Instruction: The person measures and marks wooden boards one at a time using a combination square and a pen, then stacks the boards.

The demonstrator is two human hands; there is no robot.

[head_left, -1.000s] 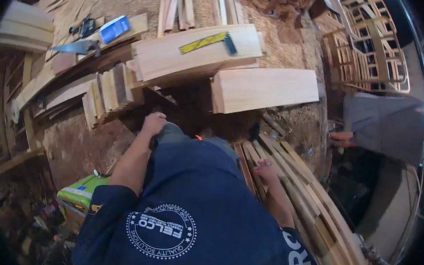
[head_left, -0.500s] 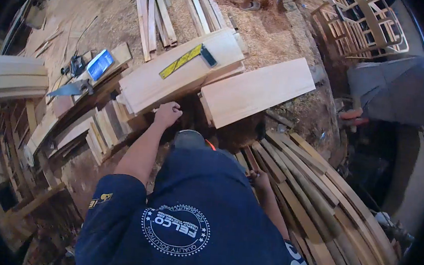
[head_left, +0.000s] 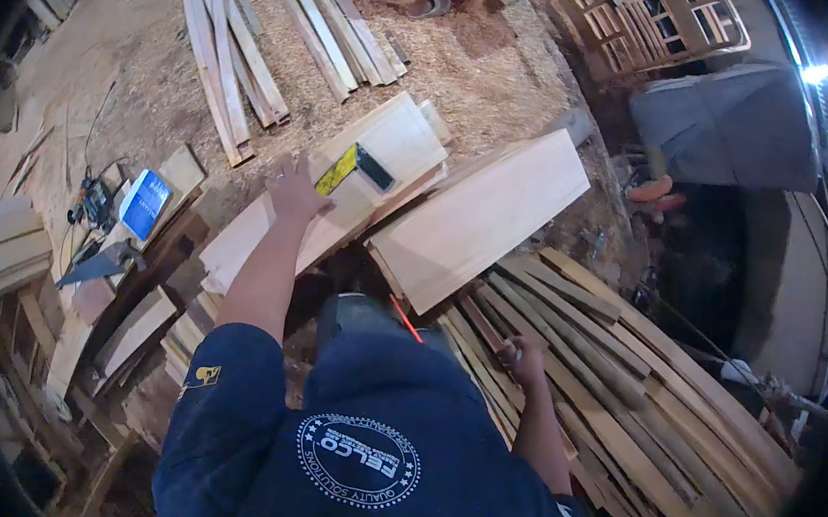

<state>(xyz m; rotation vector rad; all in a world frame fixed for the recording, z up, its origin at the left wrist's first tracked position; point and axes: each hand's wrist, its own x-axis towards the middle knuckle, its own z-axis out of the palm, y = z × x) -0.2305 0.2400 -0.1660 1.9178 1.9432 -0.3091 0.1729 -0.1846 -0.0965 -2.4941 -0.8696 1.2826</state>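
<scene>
My left hand (head_left: 295, 191) is over the upper pale board (head_left: 400, 131), fingers spread. It lies at the end of a try square with a yellow blade (head_left: 339, 170) and dark stock, and covers part of that blade. Whether the hand presses on the board or hovers just above it, I cannot tell. My right hand (head_left: 523, 358) is closed at the near end of a reddish-brown wood strip (head_left: 480, 322), beside the lumber pile. What its fingers hold is hidden. A second pale board (head_left: 485, 216) lies to the right of the first. A thin orange-red item (head_left: 405, 318) shows near my body.
Long strips (head_left: 638, 373) are piled on the right. A handsaw (head_left: 93, 264) and a blue-and-white packet (head_left: 145, 204) lie on wood at left. Sawdust covers the ground around more strips (head_left: 221, 49). Another person's foot (head_left: 434, 7) is at the top, near a wooden frame (head_left: 660, 30).
My left hand has moved forward from the board's near edge to the try square, its fingers spreading. My right hand has shifted slightly right, still closed. The whole view has turned somewhat.
</scene>
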